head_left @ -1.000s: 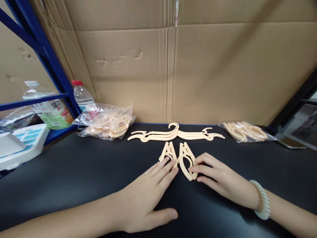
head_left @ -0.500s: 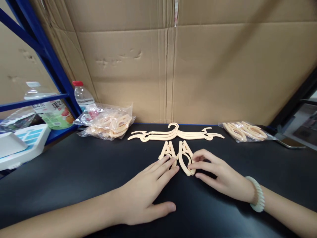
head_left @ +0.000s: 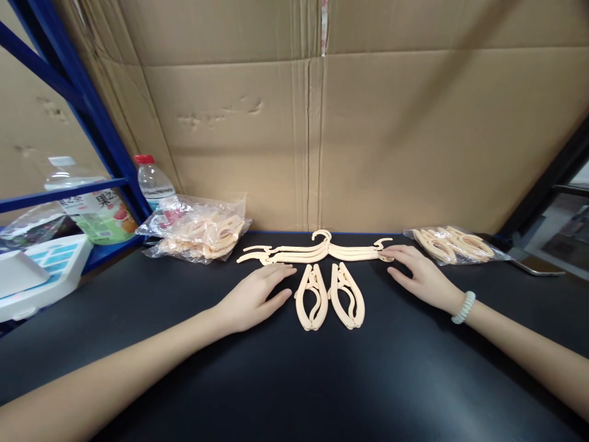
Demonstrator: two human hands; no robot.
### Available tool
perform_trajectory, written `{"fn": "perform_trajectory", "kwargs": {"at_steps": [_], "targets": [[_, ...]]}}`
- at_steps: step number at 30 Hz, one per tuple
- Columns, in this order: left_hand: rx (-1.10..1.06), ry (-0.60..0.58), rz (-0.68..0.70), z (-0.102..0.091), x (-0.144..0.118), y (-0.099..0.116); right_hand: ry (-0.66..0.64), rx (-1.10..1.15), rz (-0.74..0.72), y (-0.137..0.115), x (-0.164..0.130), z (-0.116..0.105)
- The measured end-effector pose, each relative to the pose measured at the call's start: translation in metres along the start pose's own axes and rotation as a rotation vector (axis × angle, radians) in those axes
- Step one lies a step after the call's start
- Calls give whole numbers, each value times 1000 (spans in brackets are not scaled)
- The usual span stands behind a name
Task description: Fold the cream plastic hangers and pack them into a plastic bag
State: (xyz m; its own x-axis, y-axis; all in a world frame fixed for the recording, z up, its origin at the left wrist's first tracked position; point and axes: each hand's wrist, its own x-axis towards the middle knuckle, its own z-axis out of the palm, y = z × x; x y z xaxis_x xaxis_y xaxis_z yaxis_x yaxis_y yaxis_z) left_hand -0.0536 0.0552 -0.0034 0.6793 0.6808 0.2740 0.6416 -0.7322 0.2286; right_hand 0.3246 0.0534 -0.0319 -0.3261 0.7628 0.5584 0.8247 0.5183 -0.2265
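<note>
- The counter [head_left: 138, 344] is black, and both arms reach out over it.
- Nearest the person lie two folded hangers [head_left: 329, 296], side by side and flat. No hand touches them. They sit between the two hands.
- The left hand [head_left: 252, 294] lies flat with the palm down and the fingers loose. It grips nothing. Its fingertips reach the left end of the open hangers [head_left: 317, 250].
- The right hand [head_left: 421, 275] is also flat and loose, grasping nothing. Its fingertips touch the right end of the open hangers. A pale bracelet [head_left: 462, 307] is on that wrist.
- The open hangers are spread wide in a small pile, just behind the folded ones. Their hook points to the far wall.
- To the far left is a clear bag [head_left: 197, 230] full of folded hangers.
- To the far right is a second bag [head_left: 453, 244], smaller, near the right hand.
- Behind the left bag stands a bottle [head_left: 151, 178] with a red cap.
- A blue rack [head_left: 87, 116] is at the left. It holds a big bottle [head_left: 92, 202] with a fruit label.
- A white box [head_left: 37, 276] sits at the left edge.
- Brown cardboard [head_left: 368, 135] makes the wall at the back.
</note>
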Motion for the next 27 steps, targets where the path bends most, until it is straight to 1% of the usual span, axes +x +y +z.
{"fn": "perform_trajectory", "kwargs": {"at_steps": [4,9,18,23,27], "targets": [[41,-19,43,1,0,3,-101,14,-32,-3,-2,1],[60,-19,45,1,1,5,-157,0,-33,-2,-4,1],[61,-25,59,1,1,5,-198,-12,-23,0,-5,3],[86,-25,67,1,2,4,-162,-36,-37,-3,0,2],[99,-31,72,0,2,7,-153,-4,-35,-7,6,2]]}}
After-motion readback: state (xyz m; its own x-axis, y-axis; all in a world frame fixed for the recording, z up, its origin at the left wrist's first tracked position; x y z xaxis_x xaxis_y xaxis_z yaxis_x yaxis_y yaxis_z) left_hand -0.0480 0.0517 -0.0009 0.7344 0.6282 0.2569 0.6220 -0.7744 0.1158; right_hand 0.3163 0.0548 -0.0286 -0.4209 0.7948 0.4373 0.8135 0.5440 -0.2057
